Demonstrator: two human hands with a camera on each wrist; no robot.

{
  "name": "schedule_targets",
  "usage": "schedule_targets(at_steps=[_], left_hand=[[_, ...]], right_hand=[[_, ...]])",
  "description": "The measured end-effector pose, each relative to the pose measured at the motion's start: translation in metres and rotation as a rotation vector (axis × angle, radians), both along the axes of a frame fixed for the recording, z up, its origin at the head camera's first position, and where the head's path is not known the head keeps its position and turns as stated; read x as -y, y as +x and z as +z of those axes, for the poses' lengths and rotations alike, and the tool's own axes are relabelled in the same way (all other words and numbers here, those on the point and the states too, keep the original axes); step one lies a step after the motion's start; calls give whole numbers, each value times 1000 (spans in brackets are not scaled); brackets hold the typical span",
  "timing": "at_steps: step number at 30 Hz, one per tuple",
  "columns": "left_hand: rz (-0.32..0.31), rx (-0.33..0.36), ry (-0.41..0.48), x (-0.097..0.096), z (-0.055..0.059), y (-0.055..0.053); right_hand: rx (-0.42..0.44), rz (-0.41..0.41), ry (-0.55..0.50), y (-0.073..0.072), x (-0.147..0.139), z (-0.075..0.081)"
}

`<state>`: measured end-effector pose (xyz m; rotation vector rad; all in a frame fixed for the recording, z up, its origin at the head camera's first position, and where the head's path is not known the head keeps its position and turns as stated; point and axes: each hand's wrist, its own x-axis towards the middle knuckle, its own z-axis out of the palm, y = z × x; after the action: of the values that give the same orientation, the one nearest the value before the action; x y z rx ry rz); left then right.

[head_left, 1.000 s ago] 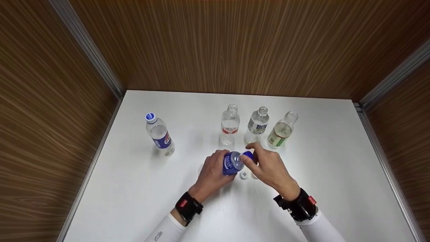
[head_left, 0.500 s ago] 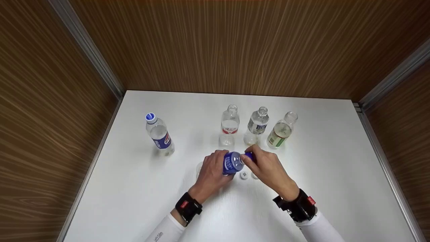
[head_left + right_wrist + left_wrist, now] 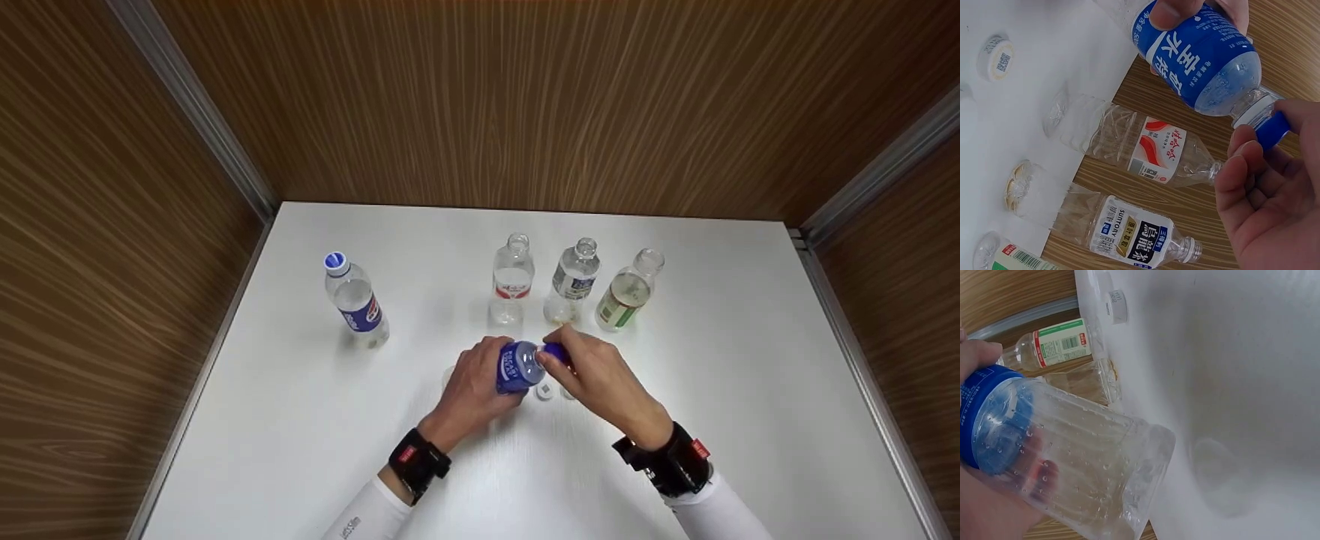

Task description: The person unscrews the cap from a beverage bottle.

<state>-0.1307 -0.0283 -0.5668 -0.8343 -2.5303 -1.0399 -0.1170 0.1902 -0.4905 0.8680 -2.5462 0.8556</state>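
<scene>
My left hand (image 3: 472, 382) grips a clear plastic bottle (image 3: 516, 367) round its blue label and keeps it tilted, neck to the right. In the left wrist view the bottle's clear lower part (image 3: 1084, 450), beaded with droplets, hangs above the white tabletop (image 3: 1252, 382). My right hand (image 3: 607, 375) pinches the blue cap (image 3: 1273, 130) between thumb and fingers at the bottle's neck. The right wrist view shows the cap at the mouth, with a white ring below it. Two loose white caps lie on the table under the hands; one white cap (image 3: 544, 391) shows whole.
Behind the hands stand three uncapped bottles: a red-and-white labelled bottle (image 3: 513, 281), a Suntory bottle (image 3: 575, 281) and a green-labelled bottle (image 3: 624, 300). Far left is a Pepsi bottle (image 3: 361, 307) with its cap on. Wood-grain panels (image 3: 480, 105) border the table.
My right index finger, raised off the blue cap a second ago, has come down and curled against it. The bottle and my left hand stay nearly in place.
</scene>
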Motion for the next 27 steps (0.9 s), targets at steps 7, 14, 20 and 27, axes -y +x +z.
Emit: schedule_targets(at_steps=[7,14,20,27], left_hand=[[-39,24,27,2,-1,-1],[-40,42,32,3,-3,-2],[-48,47,33,4,-3,-1],[3,4,-7,2,-1,-4]], right_hand=[[26,63,-11,0,-1,0],[20,92,1,0,-2,1],[36,102,-4,0,-3,0],[117,-36,-54,1,-3,2]])
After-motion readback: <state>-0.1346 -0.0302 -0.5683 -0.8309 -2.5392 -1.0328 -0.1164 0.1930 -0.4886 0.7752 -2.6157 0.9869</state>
